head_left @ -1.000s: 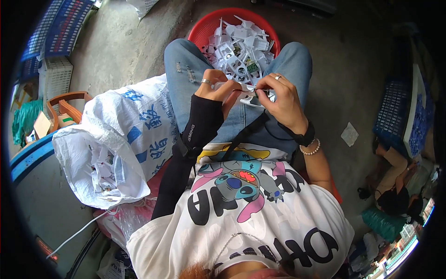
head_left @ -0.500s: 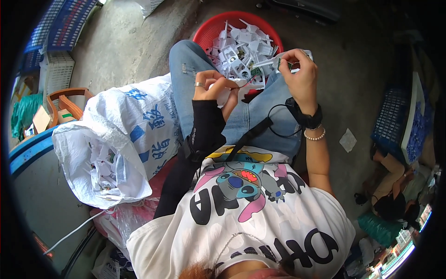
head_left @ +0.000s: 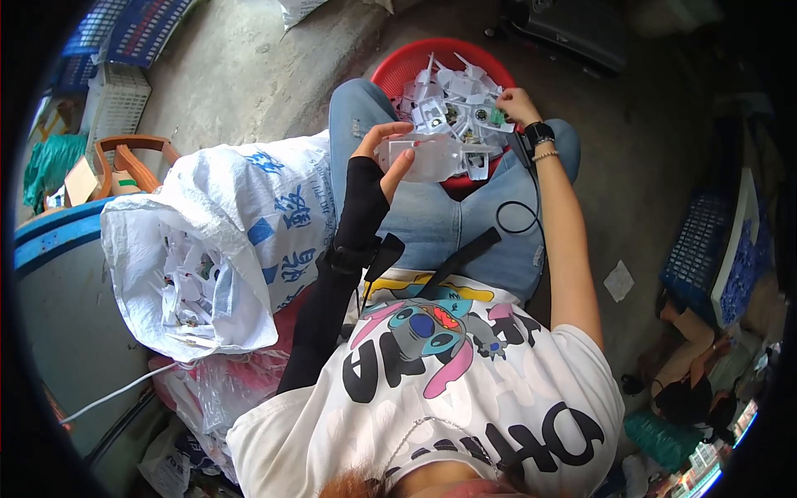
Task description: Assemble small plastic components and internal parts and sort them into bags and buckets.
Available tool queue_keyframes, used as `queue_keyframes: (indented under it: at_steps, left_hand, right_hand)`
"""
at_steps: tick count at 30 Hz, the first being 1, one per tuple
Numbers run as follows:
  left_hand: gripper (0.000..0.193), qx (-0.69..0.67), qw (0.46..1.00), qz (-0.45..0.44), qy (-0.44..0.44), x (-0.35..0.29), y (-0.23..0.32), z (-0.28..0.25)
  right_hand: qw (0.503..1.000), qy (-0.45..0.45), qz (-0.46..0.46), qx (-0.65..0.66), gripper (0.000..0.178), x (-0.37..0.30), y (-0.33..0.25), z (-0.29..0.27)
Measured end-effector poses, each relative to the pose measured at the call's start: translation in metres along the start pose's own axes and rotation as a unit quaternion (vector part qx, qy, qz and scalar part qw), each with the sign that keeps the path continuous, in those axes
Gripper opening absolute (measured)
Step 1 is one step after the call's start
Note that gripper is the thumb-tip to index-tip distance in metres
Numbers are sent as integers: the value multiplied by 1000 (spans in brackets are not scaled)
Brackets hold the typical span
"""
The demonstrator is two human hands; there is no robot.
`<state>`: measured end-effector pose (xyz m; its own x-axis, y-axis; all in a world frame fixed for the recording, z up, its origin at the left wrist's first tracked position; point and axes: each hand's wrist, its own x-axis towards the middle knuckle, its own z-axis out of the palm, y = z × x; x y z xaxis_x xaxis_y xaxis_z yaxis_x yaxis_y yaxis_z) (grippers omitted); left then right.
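Observation:
A whitish, translucent plastic housing (head_left: pixel 432 159) rests in my left hand (head_left: pixel 380 158), its thumb across the near side and its fingers curled behind. That arm wears a black sleeve. My right hand (head_left: pixel 520 108) is at the right side of a red basket (head_left: pixel 394 62), fingers bent into a pinch. A small green circuit board (head_left: pixel 499 117) shows at those fingertips; the exact grip is partly hidden. Inside the basket lies a heap of white plastic parts (head_left: pixel 452 87), some with boards or round dark pieces on them.
To my left stands a white woven sack (head_left: pixel 286 212), open at the top with white parts inside. Blue crates (head_left: pixel 693 232) are at the right. A dark case (head_left: pixel 564 33) lies beyond the basket. A paper scrap (head_left: pixel 618 280) is on the floor.
My right hand has moved away from the left, out to the basket's right side, with the green board at its fingertips. The housing in my left hand is turned into fuller view.

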<state>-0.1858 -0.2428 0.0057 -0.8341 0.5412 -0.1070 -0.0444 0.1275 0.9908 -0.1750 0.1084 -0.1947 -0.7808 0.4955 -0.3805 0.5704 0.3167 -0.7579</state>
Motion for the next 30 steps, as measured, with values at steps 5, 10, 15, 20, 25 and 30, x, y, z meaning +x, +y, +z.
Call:
queue_keyframes:
  at_steps: [5,10,15,20,25,30]
  left_hand:
    - [24,19,996,75,48,5,-3,3]
    - [24,157,968,176,85,0,-9,-9]
    - [27,156,962,206,83,3,17,14]
    - [26,172,961,204,68,-1,23,21]
    - [25,225,946,228,46,-5,17,20]
    - [24,268,932,236,66,-10,14,20]
  right_hand:
    - [956,168,-129,-202,17,1,12,13]
    - [940,105,-318,66,14,-134,-156,1]
    - [842,115,-519,-92,14,-223,-203,-14]
    - [830,152,-515,-149,13,-233,-191,-7]
    - [851,147,-486,-137,14,-240,-182,8]
    - [905,128,-402,-53,14,-243,-167,33]
